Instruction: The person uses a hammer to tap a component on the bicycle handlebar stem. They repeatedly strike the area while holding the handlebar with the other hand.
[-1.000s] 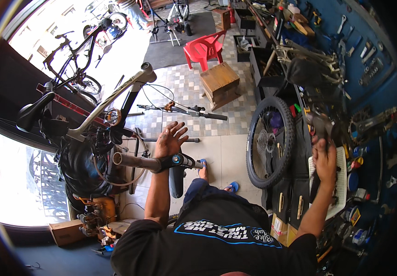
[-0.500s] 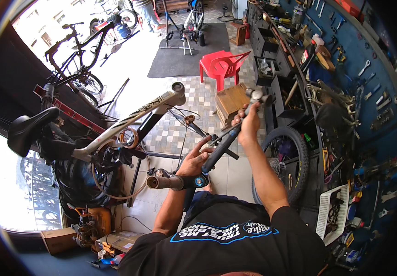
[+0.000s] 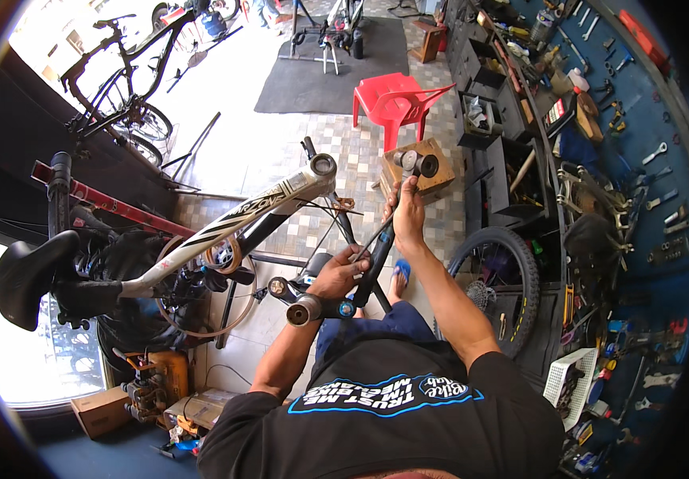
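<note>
My right hand (image 3: 408,217) is closed round a mallet (image 3: 419,164) near its head, which has a silver face and a black one. Its dark grip points back toward my lap. A thin rod (image 3: 374,239) runs from my right hand to the fingers of my left hand (image 3: 338,278), which are closed on it. Below my left wrist, a suspension fork (image 3: 303,310) shows its rusty steerer tube and a crown with a blue cap; its lower part is hidden. Left of my hands, a white and black bicycle frame (image 3: 240,209) has an open head tube.
A black saddle (image 3: 31,279) is at the left. Ahead are a wooden box (image 3: 432,182) and a red plastic chair (image 3: 392,104). A bicycle wheel (image 3: 529,279) leans at the right, by the drawers and blue tool wall (image 3: 639,104). A white basket (image 3: 556,383) holds parts.
The mallet has swung more upright, its head now further left. My left fingers, partly stretched before, have closed on the thin rod. The view has shifted, and a blue sandal shows below.
</note>
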{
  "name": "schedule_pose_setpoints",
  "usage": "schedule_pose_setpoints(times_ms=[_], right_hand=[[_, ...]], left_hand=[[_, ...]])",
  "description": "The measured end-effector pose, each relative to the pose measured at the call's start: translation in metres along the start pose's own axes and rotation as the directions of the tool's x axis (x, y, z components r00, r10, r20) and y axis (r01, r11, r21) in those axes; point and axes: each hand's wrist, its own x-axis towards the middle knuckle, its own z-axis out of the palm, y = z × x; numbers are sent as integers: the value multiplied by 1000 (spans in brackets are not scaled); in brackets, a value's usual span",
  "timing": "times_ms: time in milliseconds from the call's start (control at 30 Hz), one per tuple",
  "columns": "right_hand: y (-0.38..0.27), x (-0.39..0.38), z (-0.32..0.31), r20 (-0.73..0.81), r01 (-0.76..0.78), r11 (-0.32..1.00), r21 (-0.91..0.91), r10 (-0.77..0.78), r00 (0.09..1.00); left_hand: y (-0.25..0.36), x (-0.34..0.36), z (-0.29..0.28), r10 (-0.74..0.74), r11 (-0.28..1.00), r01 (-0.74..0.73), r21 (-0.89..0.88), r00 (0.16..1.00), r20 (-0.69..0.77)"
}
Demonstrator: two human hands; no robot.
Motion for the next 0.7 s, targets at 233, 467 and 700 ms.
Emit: schedule_pose_setpoints(times_ms=[233,467,700], right_hand=[[3,55,1,203,-146,986,-81,160,966],[-26,122,-56,441,-343,849,-401,507,740],[-14,159,-96,482,-385,722,-574,679,554]], left_hand=[[27,37,-11,130,984,-133,-117,991,-28],[36,51,-14,131,974,-196,-118,902,-412],[33,73,4,117,955,-257,-151,788,-604]])
